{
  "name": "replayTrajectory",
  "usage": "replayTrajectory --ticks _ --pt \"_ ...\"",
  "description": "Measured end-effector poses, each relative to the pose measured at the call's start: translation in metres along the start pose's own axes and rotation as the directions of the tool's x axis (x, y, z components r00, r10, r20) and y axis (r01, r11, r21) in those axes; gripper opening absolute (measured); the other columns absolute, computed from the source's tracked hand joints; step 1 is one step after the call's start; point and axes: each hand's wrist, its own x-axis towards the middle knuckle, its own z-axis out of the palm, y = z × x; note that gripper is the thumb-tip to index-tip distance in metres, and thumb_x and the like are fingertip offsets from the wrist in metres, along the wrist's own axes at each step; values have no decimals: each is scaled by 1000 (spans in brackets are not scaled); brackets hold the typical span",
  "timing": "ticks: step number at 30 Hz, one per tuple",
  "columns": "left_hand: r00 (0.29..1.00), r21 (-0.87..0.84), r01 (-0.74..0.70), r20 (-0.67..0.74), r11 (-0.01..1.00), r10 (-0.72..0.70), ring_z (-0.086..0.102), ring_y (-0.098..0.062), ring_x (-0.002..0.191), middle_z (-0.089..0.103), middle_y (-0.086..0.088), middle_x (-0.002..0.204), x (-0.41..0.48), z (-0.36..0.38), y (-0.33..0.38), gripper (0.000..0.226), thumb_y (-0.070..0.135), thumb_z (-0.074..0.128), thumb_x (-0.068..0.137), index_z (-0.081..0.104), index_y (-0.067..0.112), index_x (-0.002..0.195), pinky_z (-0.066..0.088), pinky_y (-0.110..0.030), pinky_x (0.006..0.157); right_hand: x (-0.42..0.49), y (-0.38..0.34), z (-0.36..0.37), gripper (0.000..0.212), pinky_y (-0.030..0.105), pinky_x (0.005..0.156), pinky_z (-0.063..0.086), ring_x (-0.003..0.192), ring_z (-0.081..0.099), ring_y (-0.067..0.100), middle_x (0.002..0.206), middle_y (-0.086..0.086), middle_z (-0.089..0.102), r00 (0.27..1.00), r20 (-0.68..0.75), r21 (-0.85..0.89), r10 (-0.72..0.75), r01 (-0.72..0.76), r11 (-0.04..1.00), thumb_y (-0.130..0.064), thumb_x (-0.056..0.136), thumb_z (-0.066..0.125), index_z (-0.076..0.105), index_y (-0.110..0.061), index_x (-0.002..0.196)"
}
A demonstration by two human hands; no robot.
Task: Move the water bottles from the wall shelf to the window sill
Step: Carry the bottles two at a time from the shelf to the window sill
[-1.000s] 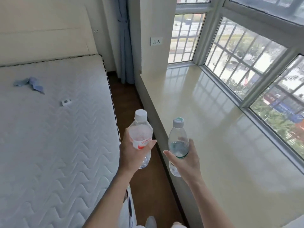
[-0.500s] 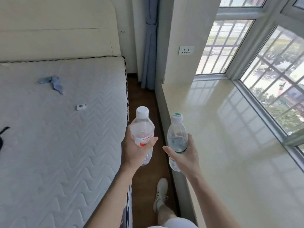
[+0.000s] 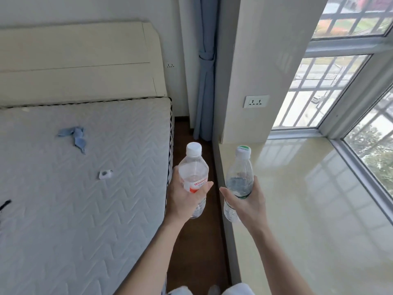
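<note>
You're standing in the floor gap between mattress (image 3: 85, 188) and glossy window sill (image 3: 319, 209); your left hand (image 3: 185, 199) is gripping the white-capped bottle (image 3: 193, 171) above the floor, your right hand (image 3: 248, 203) clutching the green-capped bottle (image 3: 240, 177) over the sill's near edge.

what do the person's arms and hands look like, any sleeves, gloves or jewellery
Both forearms are bare right down to the bottom edge of the picture, with no sleeve in view. The left hand and the right hand wear no gloves, and no ring, watch or bracelet shows on the visible fingers or wrists. Nails are too small to judge.
</note>
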Motion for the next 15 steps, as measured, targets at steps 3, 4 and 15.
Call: replayTrajectory --ticks 3,4,15 --pt "1000 7 -2 10 1000 2 57 -1 110 58 18 115 29 12 -3 75 49 84 65 43 34 127 46 -9 84 31 6 5 58 43 81 60 89 70 11 97 -7 72 1000 17 5 19 -19 1000 -52 63 85 60 -29 110" --pt "1000 5 -4 14 1000 4 57 0 109 58 19 115 39 16 -3 76 50 84 64 44 34 127 46 -8 83 42 7 7 58 43 82 60 90 70 11 97 -8 72 1000 17 3 24 -24 1000 -51 64 85 60 -29 111" --pt "983 -48 -48 175 998 56 54 20 97 58 29 101 187 90 -2 65 19 89 68 44 43 109 42 1 73 177 15 16 49 24 74 53 88 68 5 94 -11 70 991 -111 -26 73 -76 997 -32 71 90 61 -28 110"
